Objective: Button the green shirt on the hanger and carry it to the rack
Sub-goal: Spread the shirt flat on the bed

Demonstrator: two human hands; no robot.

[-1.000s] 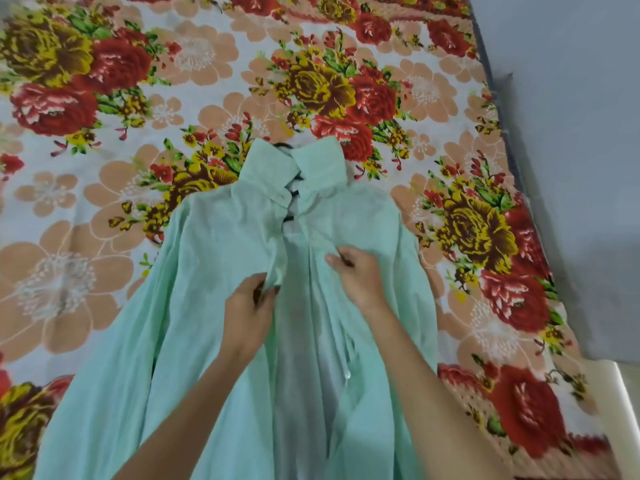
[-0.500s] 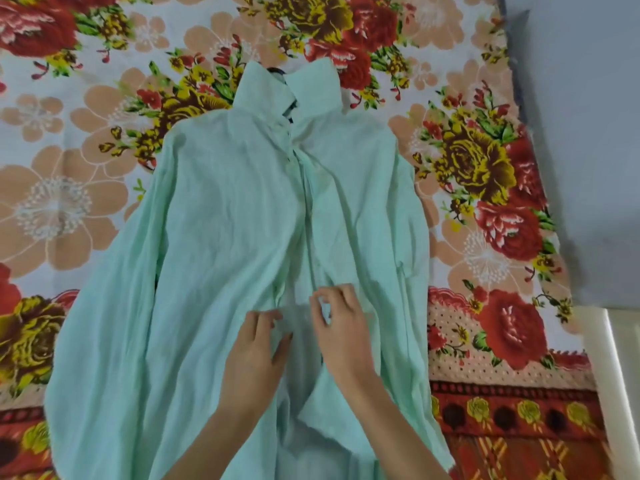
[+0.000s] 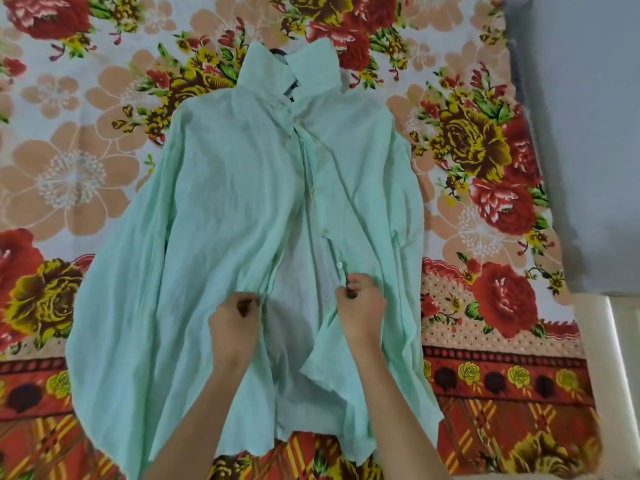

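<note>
1. The green shirt (image 3: 225, 209) lies flat and front up on the bed (image 3: 69, 168), which is covered by a flowered sheet. Its collar (image 3: 263, 71) is at the far end and its hem is nearest the person.
2. A dark hanger (image 3: 292, 91) shows only as a small piece in the neck opening, right at the collar. The rest is hidden under the cloth.
3. Straight below the collar the two front edges meet. Further from the collar they part, and the paler inside of the shirt's back shows between them.
4. The left hand (image 3: 235, 320) is well below the collar and slightly to its left. Its fingers are curled and its grip is pinched on the left front edge.
5. The right hand (image 3: 362, 306) is about as far below the collar, to its right. Its grip is pinched on the right front edge, just under a white button (image 3: 339, 264).
6. The sleeves spread out on the sheet to both sides, below the collar.
7. A grey wall (image 3: 588, 133) stands far to the right of the collar, past the edge of the bed.
</note>
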